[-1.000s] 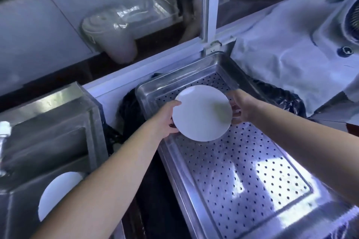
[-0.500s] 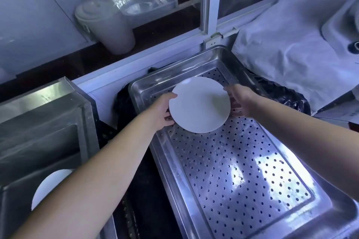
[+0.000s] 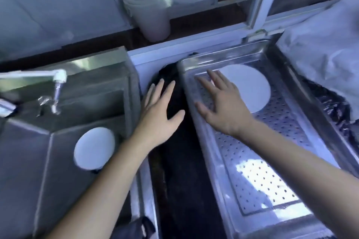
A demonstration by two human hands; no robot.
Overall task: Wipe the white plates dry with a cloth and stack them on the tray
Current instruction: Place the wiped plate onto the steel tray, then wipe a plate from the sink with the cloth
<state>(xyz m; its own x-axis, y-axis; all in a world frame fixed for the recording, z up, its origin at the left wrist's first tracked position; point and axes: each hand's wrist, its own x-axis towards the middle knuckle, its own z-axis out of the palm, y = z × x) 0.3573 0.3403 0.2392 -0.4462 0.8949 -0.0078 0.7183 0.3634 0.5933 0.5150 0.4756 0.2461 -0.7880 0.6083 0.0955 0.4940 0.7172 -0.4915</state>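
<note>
A steel sink fills the left of the view, its basin sloping down from a back ledge where a white tap reaches out over it. To the right lies a long steel tray with a perforated floor and raised walls, running from the window frame toward the viewer. Between sink and tray runs a dark strip of counter with black material on it. A crumpled white sheet lies beyond the tray's right wall, and a pale lidded bucket stands behind the glass. One white plate lies flat at the far end of the tray, another white plate sits in the sink basin. The left hand is spread flat with straight fingers above the dark strip, holding nothing. The right hand is likewise spread wide, fingers straight, over the tray's left side, overlapping the near edge of the plate there; whether it touches the plate cannot be told
</note>
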